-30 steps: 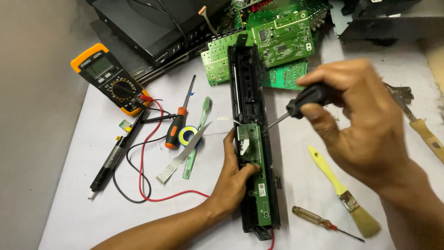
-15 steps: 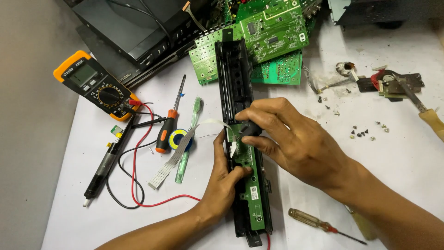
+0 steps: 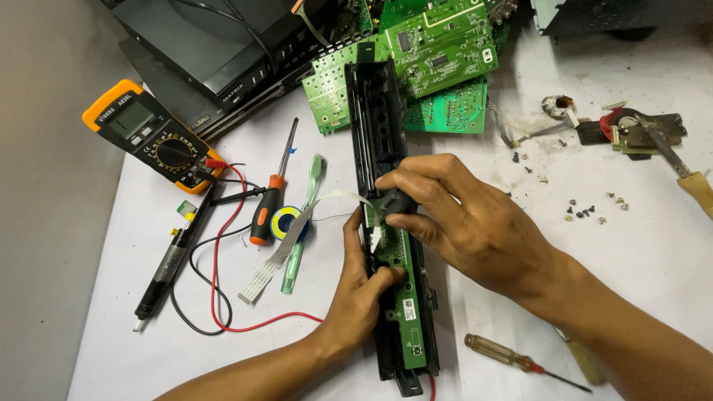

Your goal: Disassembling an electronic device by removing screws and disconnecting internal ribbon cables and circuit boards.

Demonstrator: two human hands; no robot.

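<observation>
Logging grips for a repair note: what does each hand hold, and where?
Right hand: screwdriver by its black handle. Left hand: long black panel, gripped at its edge.

We look down on a white, matte bench (image 3: 653, 245) that fills most of the view, its surface lit evenly and softly, with only faint shadows. Its left edge runs slanting from the upper left down toward the lower left corner. Beyond that edge we see a plain grey floor (image 3: 44, 223), smooth and bare of pattern. Toward the bench's far right part the white surface is soiled with dark specks and dust. We cannot see any wall or window from here.
</observation>
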